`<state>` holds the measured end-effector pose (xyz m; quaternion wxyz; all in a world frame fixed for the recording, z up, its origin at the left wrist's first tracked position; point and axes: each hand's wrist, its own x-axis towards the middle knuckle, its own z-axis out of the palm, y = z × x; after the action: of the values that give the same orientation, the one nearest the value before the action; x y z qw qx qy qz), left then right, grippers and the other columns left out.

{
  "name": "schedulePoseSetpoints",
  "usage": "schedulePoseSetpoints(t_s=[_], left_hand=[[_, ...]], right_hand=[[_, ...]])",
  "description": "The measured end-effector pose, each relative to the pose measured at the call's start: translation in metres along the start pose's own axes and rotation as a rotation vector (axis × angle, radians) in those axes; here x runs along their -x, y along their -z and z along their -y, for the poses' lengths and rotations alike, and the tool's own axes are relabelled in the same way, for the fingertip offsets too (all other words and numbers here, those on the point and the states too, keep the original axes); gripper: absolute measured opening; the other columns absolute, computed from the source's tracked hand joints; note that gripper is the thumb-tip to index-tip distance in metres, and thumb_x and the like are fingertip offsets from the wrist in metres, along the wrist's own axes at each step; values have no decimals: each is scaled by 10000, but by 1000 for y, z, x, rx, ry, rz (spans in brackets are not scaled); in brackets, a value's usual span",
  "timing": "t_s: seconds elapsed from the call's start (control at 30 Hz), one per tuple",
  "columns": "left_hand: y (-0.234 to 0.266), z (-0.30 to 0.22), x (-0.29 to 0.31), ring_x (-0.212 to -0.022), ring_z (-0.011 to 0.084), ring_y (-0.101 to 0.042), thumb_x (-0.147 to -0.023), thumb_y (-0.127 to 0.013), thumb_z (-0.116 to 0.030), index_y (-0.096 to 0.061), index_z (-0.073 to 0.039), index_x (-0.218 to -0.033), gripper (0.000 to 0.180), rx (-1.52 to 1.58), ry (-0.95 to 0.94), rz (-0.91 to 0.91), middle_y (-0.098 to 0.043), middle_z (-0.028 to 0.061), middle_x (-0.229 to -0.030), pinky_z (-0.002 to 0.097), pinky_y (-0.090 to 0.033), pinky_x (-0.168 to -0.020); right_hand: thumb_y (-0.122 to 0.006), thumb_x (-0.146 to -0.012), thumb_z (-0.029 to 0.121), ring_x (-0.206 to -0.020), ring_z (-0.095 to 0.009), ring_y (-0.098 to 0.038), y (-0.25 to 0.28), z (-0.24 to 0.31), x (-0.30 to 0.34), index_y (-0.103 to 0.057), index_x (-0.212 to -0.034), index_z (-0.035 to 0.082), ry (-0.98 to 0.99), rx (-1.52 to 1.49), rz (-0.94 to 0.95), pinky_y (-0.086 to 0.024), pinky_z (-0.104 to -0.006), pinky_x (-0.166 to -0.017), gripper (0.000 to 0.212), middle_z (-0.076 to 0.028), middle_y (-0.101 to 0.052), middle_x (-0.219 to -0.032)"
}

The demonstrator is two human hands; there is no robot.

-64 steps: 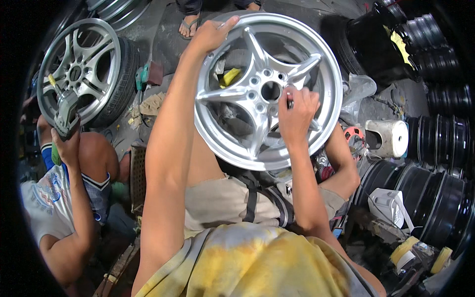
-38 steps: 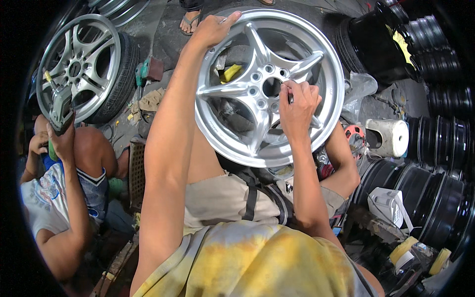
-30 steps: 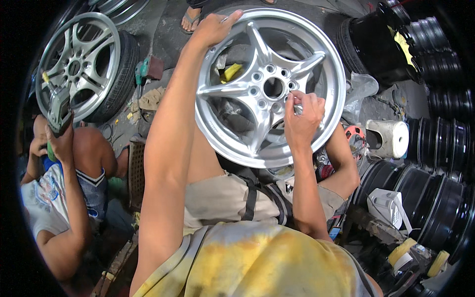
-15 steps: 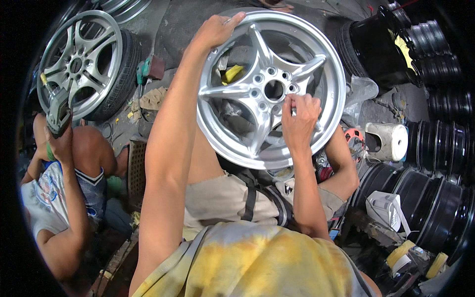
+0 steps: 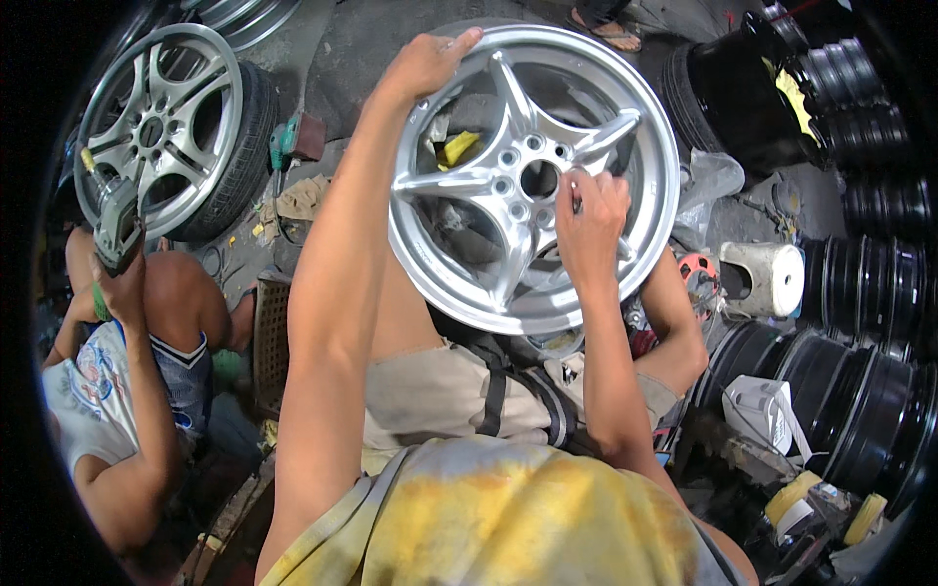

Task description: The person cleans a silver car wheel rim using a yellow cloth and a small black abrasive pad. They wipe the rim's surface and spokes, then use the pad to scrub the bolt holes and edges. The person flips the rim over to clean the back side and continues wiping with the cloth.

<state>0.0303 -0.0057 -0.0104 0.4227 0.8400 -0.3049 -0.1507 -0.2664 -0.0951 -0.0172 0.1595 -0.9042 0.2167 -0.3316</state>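
Observation:
A silver alloy wheel rim (image 5: 430, 183) with five spokes rests tilted over my lap. My left hand (image 5: 427, 64) grips its upper left edge, thumb along the lip and the other fingers partly hidden. By the centre bore, on the right side of the hub, my right hand (image 5: 593, 220) is closed with its fingertips pressed to the metal around a bolt hole. Whatever sits in that pinch is too small and covered to name. Several other bolt holes show around the hub.
At left, a person holds a power tool (image 5: 119, 220) against another alloy wheel (image 5: 186, 161) with a tyre. A green sander (image 5: 283, 139) lies between us. Black steel rims (image 5: 850, 405) are stacked at right, beside a white stool (image 5: 777, 278). A sandalled foot (image 5: 611, 34) stands beyond my rim.
My right hand has shifted slightly up along the hub, now covering a bolt hole that showed before. My left hand keeps its place. A foot has come into view at the top.

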Motion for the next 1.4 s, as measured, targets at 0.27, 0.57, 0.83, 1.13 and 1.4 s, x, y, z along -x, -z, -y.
schedulePoseSetpoints(t_s=[0.27,0.57,0.83,1.13,1.4], left_hand=[[-3,-4,3,-1014,297,-688,-960,-564,-654,-736,9,-1186,722,31,37,13,-740,232,-1052,415,-503,-948],[-3,-5,3,-1102,377,-680,-942,-521,-703,-752,-67,-1188,720,-41,25,14,-725,244,-1125,462,-497,-983],[-2,-8,4,-1011,323,-703,-960,-546,-668,-752,-13,-1160,714,14,47,-11,-745,240,-1041,429,-510,-936],[-2,5,-4,-1162,395,-662,-929,-495,-731,-741,-128,-1232,719,-61,27,16,-715,247,-1166,477,-488,-1009],[-4,0,-3,-1157,394,-666,-928,-500,-732,-748,-137,-1224,710,-30,82,11,-721,241,-1153,478,-482,-1018]], right_hand=[[-706,-845,45,-851,-301,-524,1,-1,8,-687,-871,55,-41,1,2,-404,-449,-793,33,-87,-548,-813],[-691,-870,63,-853,-298,-521,2,-1,-1,-698,-886,46,-4,2,21,-408,-445,-798,25,-86,-557,-823],[-704,-852,52,-836,-306,-521,3,0,-1,-697,-879,52,-25,5,21,-402,-449,-787,28,-97,-559,-831],[-716,-831,56,-833,-296,-524,0,2,-1,-696,-865,68,-50,0,0,-390,-440,-793,41,-81,-566,-816],[-713,-849,87,-851,-294,-533,2,-2,-1,-709,-884,68,-17,41,6,-377,-430,-792,40,-86,-581,-824]])
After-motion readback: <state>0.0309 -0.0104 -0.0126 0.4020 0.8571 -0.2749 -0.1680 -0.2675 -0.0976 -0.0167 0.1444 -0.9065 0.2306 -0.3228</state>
